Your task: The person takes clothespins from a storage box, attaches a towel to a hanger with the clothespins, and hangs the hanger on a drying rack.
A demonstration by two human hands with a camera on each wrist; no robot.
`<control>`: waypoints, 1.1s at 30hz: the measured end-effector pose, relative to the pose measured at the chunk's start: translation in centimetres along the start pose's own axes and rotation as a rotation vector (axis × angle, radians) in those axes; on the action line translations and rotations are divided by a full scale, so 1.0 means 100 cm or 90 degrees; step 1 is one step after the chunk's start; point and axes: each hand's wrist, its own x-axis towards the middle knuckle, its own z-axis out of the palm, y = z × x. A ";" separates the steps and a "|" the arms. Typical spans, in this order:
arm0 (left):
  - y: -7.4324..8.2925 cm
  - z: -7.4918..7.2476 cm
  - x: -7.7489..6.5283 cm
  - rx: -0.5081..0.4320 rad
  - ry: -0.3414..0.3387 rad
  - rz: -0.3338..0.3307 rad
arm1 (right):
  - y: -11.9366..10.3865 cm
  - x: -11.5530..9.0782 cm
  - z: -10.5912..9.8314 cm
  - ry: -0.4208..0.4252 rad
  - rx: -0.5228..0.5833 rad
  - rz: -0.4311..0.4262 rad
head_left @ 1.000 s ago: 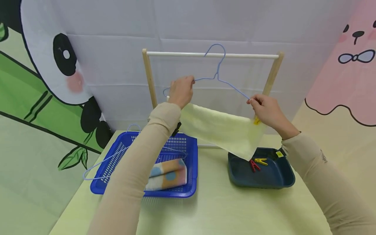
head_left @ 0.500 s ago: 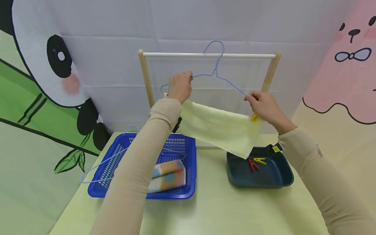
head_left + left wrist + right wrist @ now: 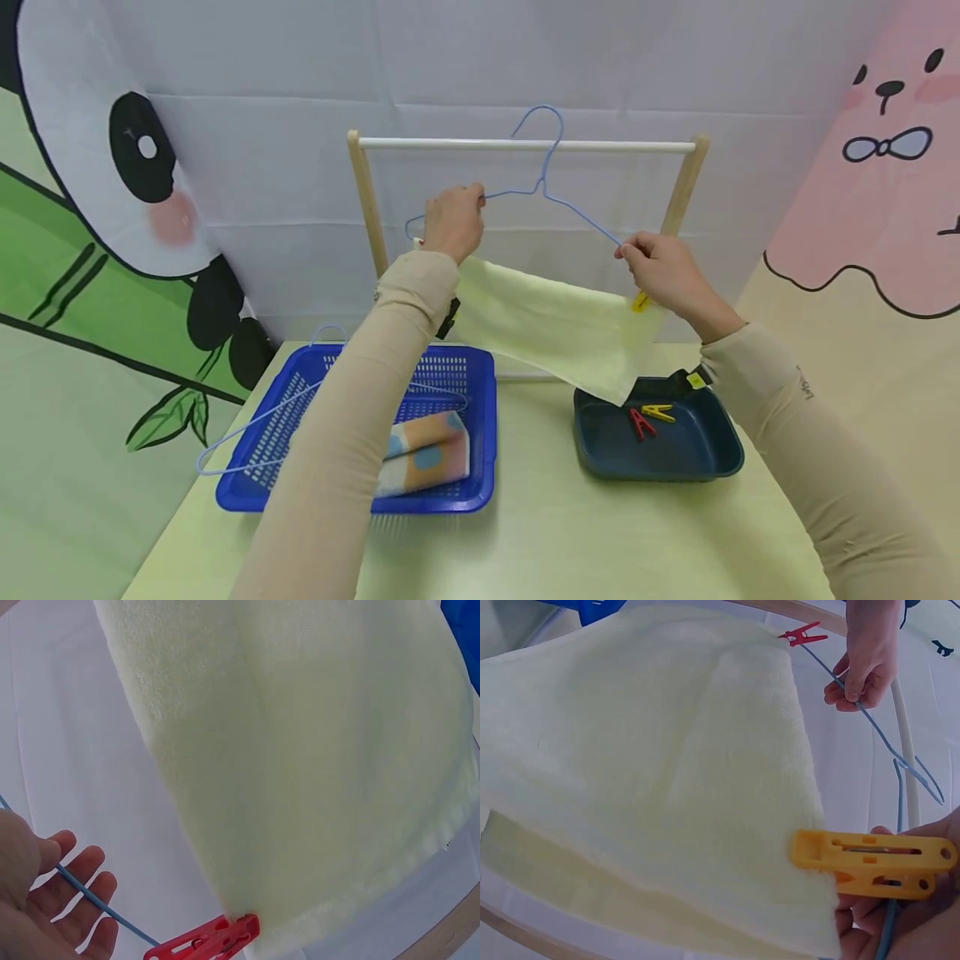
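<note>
The left hand (image 3: 454, 223) and right hand (image 3: 663, 268) pinch the blue hanger (image 3: 542, 178) in curled fingers, its long axis near nine-to-three, a yellow cloth (image 3: 551, 321) clipped below. Its hook (image 3: 561, 125) lies between one and two o'clock from the nearer left hand, overlapping the white rod (image 3: 450, 144); contact cannot be told.

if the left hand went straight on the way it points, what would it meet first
The left hand would probably meet the white bar first, though depth is unclear; it might pass underneath.
</note>
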 end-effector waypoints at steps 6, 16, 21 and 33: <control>-0.002 0.002 0.000 -0.008 0.008 0.006 | -0.002 0.000 0.002 0.000 0.002 -0.001; -0.005 0.017 -0.003 -0.048 -0.023 0.015 | 0.003 -0.004 0.006 -0.001 -0.016 0.000; -0.006 0.022 -0.004 -0.069 -0.035 0.010 | 0.006 -0.007 0.010 -0.001 -0.022 -0.001; -0.008 0.034 -0.005 -0.103 -0.047 -0.006 | 0.009 -0.012 0.020 0.028 -0.057 -0.010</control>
